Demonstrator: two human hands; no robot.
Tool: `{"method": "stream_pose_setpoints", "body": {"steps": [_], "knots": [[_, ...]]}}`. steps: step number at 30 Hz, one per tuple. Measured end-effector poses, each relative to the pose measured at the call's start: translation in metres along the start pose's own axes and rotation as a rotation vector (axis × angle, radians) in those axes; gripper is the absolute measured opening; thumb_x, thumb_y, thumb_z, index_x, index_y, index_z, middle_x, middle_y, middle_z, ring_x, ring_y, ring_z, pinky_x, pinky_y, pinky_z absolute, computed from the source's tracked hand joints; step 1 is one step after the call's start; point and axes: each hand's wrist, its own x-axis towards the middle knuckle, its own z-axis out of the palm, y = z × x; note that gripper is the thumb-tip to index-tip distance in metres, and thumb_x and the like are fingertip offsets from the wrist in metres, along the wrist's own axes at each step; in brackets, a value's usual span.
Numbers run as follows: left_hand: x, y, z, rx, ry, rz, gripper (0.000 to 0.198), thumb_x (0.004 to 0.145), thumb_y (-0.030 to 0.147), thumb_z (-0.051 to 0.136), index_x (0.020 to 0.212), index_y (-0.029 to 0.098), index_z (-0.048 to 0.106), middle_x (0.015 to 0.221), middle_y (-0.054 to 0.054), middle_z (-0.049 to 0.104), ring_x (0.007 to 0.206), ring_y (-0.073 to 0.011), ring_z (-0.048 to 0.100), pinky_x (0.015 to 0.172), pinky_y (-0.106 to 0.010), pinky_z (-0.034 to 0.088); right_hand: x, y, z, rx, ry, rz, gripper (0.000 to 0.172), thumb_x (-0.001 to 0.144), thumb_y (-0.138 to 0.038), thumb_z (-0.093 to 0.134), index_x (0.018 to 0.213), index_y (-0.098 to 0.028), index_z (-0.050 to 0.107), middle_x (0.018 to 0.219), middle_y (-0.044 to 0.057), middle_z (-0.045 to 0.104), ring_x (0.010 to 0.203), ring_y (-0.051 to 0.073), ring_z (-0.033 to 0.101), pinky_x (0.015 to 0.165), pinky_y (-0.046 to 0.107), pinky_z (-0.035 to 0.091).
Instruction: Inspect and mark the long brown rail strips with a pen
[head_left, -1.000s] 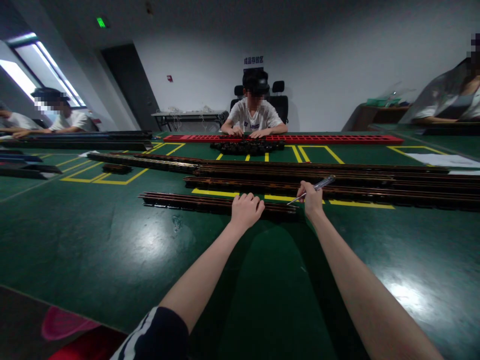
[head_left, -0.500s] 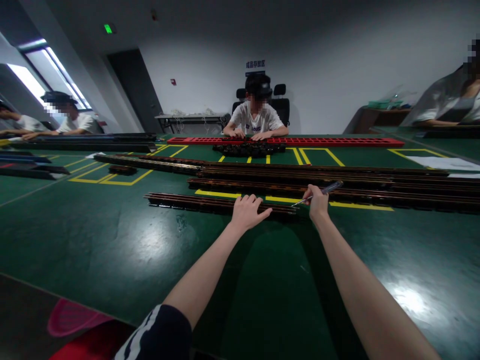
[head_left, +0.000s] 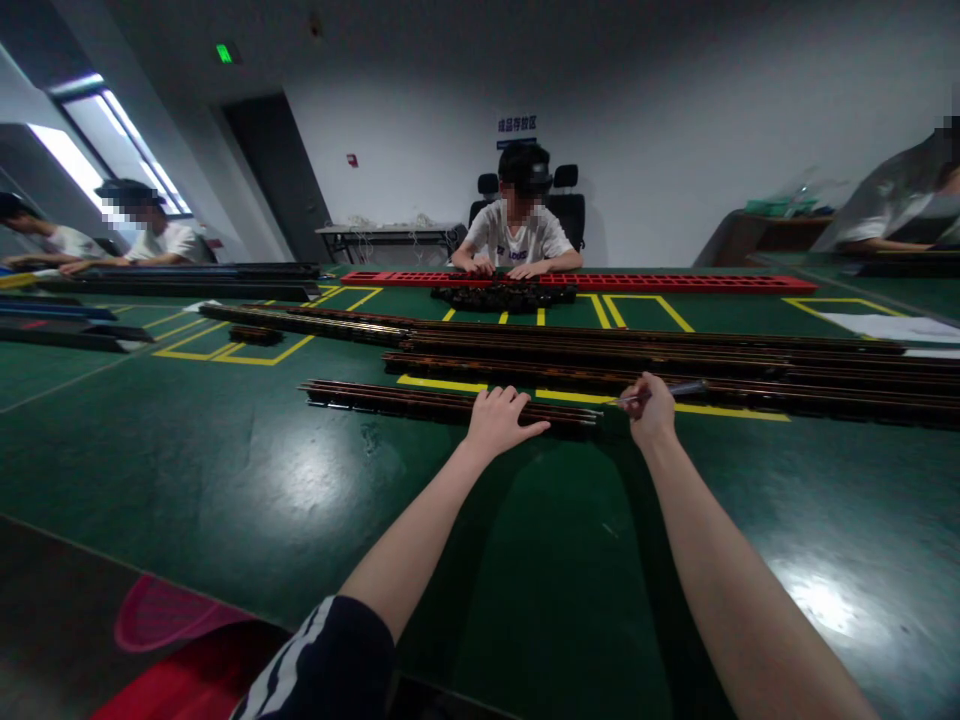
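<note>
A short dark bar with thin brown and metallic long edges (head_left: 390, 400) lies across the green table in front of me. My left hand (head_left: 501, 420) rests over it near its right end, the fingers curved over the far side and the thumb stretched to the right on the near side. Just past that end, my right hand (head_left: 651, 410) is closed around a screwdriver with a see-through handle (head_left: 686, 388). Its thin metal shaft points left, the tip close to the bar's end and seemingly a little apart from it.
Longer dark bars (head_left: 675, 355) lie in rows behind my hands. Farther back are a red slotted rail (head_left: 712, 283) and a heap of black parts (head_left: 502, 295), where a person (head_left: 517, 235) sits. Yellow tape (head_left: 442, 384) marks the table (head_left: 225, 480). A pink basket (head_left: 165, 615) is below left.
My right hand has drawn back slightly to the right with the screwdriver, its tip leaving the bar's end. The left hand stays on the bar. The whole view has shifted a little.
</note>
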Motion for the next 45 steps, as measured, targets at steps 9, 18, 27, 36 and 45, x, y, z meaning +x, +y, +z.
{"method": "stream_pose_setpoints", "body": {"steps": [9,18,27,36,45], "knots": [[-0.002,-0.011,-0.008,0.011,-0.099,0.004,0.055,0.086,0.067,0.042,0.113,0.022,0.062,0.107,-0.007,0.065,0.100,-0.0241,0.060,0.086,-0.037,0.042,-0.020,0.009,0.032,-0.273,-0.413,-0.029,0.051,0.062,-0.070,0.066,0.076,-0.021,0.065,0.074,0.003,0.073,0.066,0.016,0.066,0.061,0.028,0.051],[-0.038,-0.064,-0.033,0.082,-0.154,-0.056,0.051,0.088,0.061,0.045,0.117,0.023,0.060,0.111,-0.009,0.064,0.104,-0.0245,0.057,0.086,-0.037,0.041,-0.070,0.007,0.083,-0.484,-0.725,-0.186,0.027,0.079,-0.048,0.061,0.080,-0.022,0.068,0.080,0.003,0.072,0.081,0.020,0.068,0.074,0.033,0.051],[-0.114,-0.153,-0.073,0.146,-0.183,-0.220,0.034,0.088,0.042,0.056,0.118,0.026,0.059,0.114,-0.007,0.063,0.110,-0.0257,0.052,0.093,-0.039,0.040,-0.116,0.021,0.106,-0.680,-0.858,-0.429,0.023,0.087,-0.040,0.054,0.099,-0.024,0.065,0.097,0.006,0.067,0.080,0.021,0.064,0.067,0.035,0.053],[-0.182,-0.201,-0.100,0.104,-0.145,-0.341,0.049,0.080,0.048,0.063,0.124,0.026,0.058,0.137,-0.008,0.053,0.131,-0.0333,0.039,0.107,-0.051,0.031,-0.161,0.024,0.126,-0.842,-1.253,-0.651,0.023,0.095,-0.033,0.045,0.109,-0.021,0.058,0.111,0.009,0.065,0.099,0.020,0.061,0.087,0.039,0.052],[-0.171,-0.155,-0.095,0.104,-0.119,-0.238,0.035,0.087,0.046,0.053,0.110,0.021,0.060,0.111,-0.006,0.066,0.105,-0.0246,0.057,0.103,-0.046,0.034,-0.172,0.022,0.129,-1.007,-1.362,-0.843,0.027,0.095,-0.031,0.046,0.113,-0.018,0.060,0.116,0.011,0.065,0.105,0.021,0.060,0.088,0.039,0.051]]}}
